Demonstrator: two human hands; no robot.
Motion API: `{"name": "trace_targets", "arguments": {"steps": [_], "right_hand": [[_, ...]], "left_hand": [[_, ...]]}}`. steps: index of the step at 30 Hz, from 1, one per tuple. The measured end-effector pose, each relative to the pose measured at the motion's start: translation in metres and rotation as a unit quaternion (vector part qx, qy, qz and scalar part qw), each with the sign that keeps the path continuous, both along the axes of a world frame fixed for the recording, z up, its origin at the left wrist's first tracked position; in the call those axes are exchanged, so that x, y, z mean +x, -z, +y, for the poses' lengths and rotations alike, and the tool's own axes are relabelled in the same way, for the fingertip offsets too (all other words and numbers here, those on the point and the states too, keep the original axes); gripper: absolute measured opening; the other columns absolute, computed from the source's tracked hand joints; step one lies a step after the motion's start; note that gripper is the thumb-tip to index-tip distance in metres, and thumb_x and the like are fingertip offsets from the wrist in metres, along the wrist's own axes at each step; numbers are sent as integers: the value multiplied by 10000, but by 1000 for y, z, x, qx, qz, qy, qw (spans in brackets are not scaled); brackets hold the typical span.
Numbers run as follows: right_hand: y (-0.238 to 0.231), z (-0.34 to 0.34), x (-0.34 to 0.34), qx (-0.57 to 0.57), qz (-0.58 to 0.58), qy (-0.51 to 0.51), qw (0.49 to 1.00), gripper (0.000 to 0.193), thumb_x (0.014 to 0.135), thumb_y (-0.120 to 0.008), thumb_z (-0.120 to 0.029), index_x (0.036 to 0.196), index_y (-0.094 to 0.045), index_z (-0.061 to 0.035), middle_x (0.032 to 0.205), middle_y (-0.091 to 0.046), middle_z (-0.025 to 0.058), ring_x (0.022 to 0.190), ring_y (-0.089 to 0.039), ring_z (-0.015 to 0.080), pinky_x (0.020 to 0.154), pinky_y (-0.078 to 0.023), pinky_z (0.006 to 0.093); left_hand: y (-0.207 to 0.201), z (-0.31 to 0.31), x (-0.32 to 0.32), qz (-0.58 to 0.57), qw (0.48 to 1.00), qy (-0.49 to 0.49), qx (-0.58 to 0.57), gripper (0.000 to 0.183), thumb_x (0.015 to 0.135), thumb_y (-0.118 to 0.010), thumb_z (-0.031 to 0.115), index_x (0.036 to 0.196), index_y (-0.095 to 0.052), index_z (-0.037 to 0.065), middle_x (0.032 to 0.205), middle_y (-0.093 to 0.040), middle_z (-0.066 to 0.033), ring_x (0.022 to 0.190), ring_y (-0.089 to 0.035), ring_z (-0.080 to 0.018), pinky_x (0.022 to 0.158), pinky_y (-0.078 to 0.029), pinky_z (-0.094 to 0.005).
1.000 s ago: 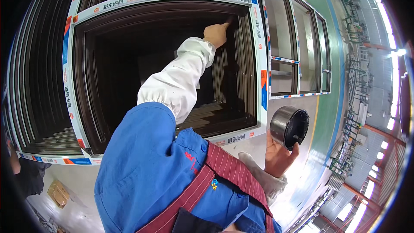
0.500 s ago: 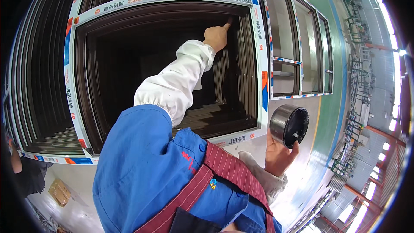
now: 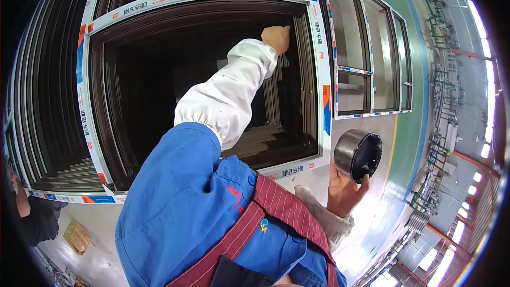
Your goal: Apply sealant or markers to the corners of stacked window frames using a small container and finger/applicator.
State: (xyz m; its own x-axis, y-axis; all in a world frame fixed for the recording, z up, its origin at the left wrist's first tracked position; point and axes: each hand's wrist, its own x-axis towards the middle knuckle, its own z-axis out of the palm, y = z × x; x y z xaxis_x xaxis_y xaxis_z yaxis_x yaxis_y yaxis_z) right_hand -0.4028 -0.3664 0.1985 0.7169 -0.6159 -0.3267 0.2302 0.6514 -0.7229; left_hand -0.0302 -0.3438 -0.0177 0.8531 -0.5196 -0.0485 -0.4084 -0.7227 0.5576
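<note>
My left hand (image 3: 276,39), in a white oversleeve, reaches over a dark brown aluminium frame (image 3: 99,127) with white protective tape. Its fingers are curled closed near the upper right inner corner, and no object shows in them. The fingertips are partly hidden, so contact with the corner cannot be made out. Off to the right, my right hand (image 3: 345,191) grips a round metal can (image 3: 346,151) from below, thumb up at its rim. The can is tilted toward the right; its inside is black, with small pale smears.
A deep stack of similar frames (image 3: 53,101) stands at the left. More taped frames (image 3: 353,69) are at the right, beside a green floor lane (image 3: 417,74). Lower left, a cardboard box (image 3: 77,237) sits on the floor near another person's arm (image 3: 22,202).
My left hand has shifted slightly right along the frame's corner. Its index finger, stretched out before, now looks bent in. The right hand and can stay almost in place.
</note>
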Motion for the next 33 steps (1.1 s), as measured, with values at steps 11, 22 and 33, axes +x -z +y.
{"name": "trace_targets", "arguments": {"steps": [11, 22, 33], "right_hand": [[-4, 19, -16, -4, 17, 37, 999, 582, 870, -547, -352, 1364, -403, -81, 1361, -450, 136, 1277, -395, 292, 1109, -279, 465], [-6, 43, -30, 7, 17, 78, 997, 601, 864, -562, -352, 1368, -395, -70, 1394, -412, 136, 1299, -367, 304, 1124, -243, 474], [0, 40, -37, -16, 18, 49, 999, 611, 870, -544, -362, 1384, -367, -83, 1403, -394, 141, 1286, -379, 321, 1105, -274, 488]], "left_hand": [[-8, 8, 3, -23, 1000, 8, -9, 281, 938, -394, 192, 978, -651, 86, 880, -684, -120, 819, -666, -306, 680, -524, -416], [-14, 4, -38, 18, 996, 90, 16, 351, 945, -345, 189, 1080, -597, -14, 884, -674, -188, 808, -661, -339, 689, -524, -422], [-5, 42, 19, -57, 996, 35, 61, 549, 854, -436, 106, 1378, -393, 266, 979, -674, -125, 894, -653, -325, 738, -527, -420]]}}
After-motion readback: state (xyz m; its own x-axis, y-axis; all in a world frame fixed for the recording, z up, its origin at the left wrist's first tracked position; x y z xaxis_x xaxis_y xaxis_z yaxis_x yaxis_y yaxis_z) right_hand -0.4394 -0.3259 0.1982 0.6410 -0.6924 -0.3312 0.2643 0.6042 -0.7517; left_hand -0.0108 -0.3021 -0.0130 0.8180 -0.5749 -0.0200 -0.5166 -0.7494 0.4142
